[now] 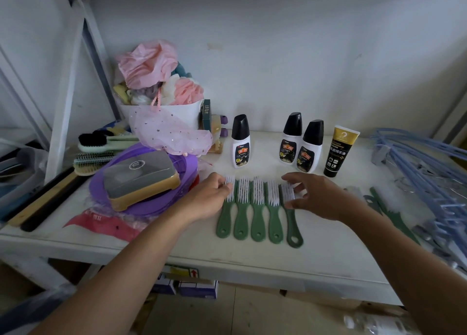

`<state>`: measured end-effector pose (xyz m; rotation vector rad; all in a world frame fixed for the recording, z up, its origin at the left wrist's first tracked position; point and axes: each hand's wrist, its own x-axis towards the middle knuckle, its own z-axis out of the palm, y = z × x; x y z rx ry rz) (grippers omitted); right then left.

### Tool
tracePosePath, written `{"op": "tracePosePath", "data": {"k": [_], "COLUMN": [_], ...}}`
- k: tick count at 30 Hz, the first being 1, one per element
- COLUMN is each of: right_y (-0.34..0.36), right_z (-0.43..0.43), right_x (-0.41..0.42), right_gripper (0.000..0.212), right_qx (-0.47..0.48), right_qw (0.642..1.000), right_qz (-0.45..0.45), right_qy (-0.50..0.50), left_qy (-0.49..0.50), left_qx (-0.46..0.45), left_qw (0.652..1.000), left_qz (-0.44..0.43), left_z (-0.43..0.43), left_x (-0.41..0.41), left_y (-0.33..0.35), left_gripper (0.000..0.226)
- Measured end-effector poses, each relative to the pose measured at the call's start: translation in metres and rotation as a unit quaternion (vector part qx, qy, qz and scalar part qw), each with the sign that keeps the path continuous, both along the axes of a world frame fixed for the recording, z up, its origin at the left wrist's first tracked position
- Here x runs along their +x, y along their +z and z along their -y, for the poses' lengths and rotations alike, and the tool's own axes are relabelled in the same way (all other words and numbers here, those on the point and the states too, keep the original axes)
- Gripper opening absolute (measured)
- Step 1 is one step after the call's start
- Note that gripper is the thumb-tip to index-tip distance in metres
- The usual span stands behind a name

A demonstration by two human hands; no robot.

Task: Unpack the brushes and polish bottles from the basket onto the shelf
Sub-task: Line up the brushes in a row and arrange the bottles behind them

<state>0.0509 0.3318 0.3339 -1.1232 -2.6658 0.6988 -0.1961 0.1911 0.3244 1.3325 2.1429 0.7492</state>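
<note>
Five green-handled brushes with white bristles lie side by side on the white shelf (pixel 316 246), handles toward me. My left hand (pixel 209 198) touches the bristle head of the leftmost brush (pixel 225 221) with bent fingertips. My right hand (pixel 318 195) pinches the head of the rightmost brush (pixel 293 223) between thumb and fingers; this brush lies slightly slanted. Behind the row stand three white polish bottles with black caps: one alone (pixel 240 142), two close together (pixel 291 138) (pixel 310 146). A black and gold tube (pixel 340 152) stands right of them.
A white tub (pixel 177 113) of bath sponges and pink netting stands at the back left. A soap box on purple lids (pixel 141 180) and other brushes (pixel 101 142) lie left. Blue hangers (pixel 424 162) are piled at the right, with green combs (pixel 389 213) beside them.
</note>
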Motion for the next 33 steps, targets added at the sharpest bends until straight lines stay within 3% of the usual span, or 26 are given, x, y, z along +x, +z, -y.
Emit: {"op": "tracePosePath", "data": {"k": [15, 26, 33], "right_y": [-0.001, 0.0, 0.014], "right_z": [-0.004, -0.005, -0.005], "right_x": [-0.008, -0.007, 0.005], "right_gripper": [0.068, 0.064, 0.078], "right_qx": [-0.008, -0.01, -0.03], "right_qw": [1.0, 1.0, 0.999], "right_qz": [-0.003, -0.002, -0.003], "right_qy": [-0.006, 0.007, -0.011], "left_qy": [-0.008, 0.03, 0.023], "left_qx": [0.003, 0.058, 0.036], "left_qw": [1.0, 0.994, 0.996], "left_qz": [0.013, 0.084, 0.081], "left_z": [0.001, 0.004, 0.002], "left_x": [0.0, -0.001, -0.002], "left_y": [0.0, 0.004, 0.002], "left_gripper": [0.041, 0.019, 0.026]}}
